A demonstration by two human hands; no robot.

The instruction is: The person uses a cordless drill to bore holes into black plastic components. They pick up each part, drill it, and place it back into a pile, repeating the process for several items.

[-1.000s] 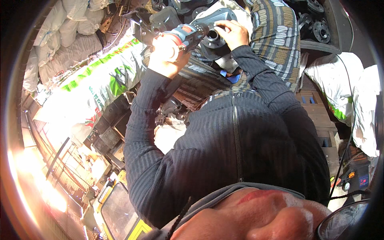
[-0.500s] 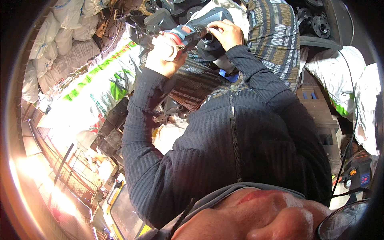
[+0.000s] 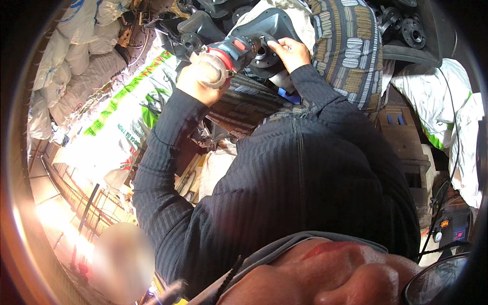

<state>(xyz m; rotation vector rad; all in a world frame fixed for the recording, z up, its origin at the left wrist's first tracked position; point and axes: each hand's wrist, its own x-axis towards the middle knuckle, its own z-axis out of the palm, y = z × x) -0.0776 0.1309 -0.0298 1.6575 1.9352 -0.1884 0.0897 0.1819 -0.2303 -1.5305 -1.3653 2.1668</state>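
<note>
Head view: the left hand [image 3: 192, 87] is clamped around a blue-and-red power tool [image 3: 234, 50], its nose at a dark flanged part [image 3: 266, 67] between patterned trouser legs [image 3: 345, 56]. The right hand [image 3: 295, 55], apart from the left, bends its fingertips beside that nose; whether they pinch anything, I cannot tell.

White sack [image 3: 104, 147]: green, red lettering [image 3: 133, 119]. Dark box [image 3: 451, 226]: lit red digits [image 3: 459, 235].
</note>
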